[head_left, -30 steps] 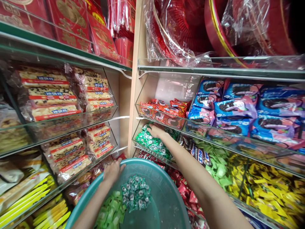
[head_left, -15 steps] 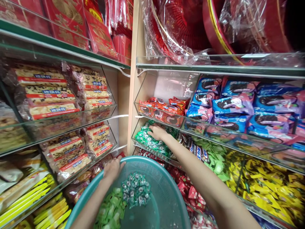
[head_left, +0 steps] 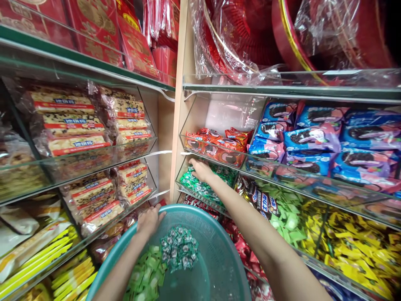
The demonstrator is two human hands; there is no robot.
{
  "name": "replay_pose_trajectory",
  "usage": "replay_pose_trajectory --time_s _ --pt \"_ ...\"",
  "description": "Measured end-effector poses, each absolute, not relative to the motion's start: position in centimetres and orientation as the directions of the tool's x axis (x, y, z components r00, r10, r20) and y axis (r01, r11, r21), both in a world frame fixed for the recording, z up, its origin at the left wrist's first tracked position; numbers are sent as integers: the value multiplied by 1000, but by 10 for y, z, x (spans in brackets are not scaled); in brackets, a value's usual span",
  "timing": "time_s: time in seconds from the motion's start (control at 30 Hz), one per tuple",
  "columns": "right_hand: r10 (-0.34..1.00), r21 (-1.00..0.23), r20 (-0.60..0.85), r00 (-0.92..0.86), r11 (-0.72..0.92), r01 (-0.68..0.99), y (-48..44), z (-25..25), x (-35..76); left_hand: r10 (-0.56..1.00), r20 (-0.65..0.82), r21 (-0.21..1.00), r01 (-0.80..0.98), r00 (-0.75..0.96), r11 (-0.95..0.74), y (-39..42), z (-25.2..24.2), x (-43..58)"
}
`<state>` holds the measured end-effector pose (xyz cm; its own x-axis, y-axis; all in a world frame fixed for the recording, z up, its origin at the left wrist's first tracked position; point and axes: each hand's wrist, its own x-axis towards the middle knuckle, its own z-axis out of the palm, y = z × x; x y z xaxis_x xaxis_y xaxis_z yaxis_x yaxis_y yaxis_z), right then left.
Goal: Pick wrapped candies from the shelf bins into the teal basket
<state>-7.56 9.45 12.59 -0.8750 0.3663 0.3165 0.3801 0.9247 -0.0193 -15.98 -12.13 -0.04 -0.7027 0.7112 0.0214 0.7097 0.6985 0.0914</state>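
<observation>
My left hand (head_left: 149, 220) is closed over the far left rim of a teal plastic basket (head_left: 224, 251), which is tilted towards me. Inside the basket lie a pile of dark green wrapped candies (head_left: 179, 247) and a heap of light green packets (head_left: 147, 271). My right hand (head_left: 200, 170) reaches into a glass-fronted shelf bin of shiny green wrapped candies (head_left: 196, 184). Its fingers are stretched out just above the candies, thumb apart, and I see nothing held in them.
A glass shelf edge (head_left: 216, 161) with red snack packs (head_left: 219, 144) runs just above my right hand. Blue cookie packs (head_left: 310, 138) and yellow packets (head_left: 354, 242) fill bins to the right. Bars in clear wrap (head_left: 75, 121) stand on the left shelves.
My right hand has shifted slightly left and up within the green candy bin, its fingers more stretched out. The left hand keeps its hold on the basket rim. The view has shifted a little.
</observation>
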Motion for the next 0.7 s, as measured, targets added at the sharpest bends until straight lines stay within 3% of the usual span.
replay_pose_trajectory --time_s 0.7 --pt "391 -103 329 -860 920 379 97 122 -75 701 28 119 699 -713 705 -129 -2 -163"
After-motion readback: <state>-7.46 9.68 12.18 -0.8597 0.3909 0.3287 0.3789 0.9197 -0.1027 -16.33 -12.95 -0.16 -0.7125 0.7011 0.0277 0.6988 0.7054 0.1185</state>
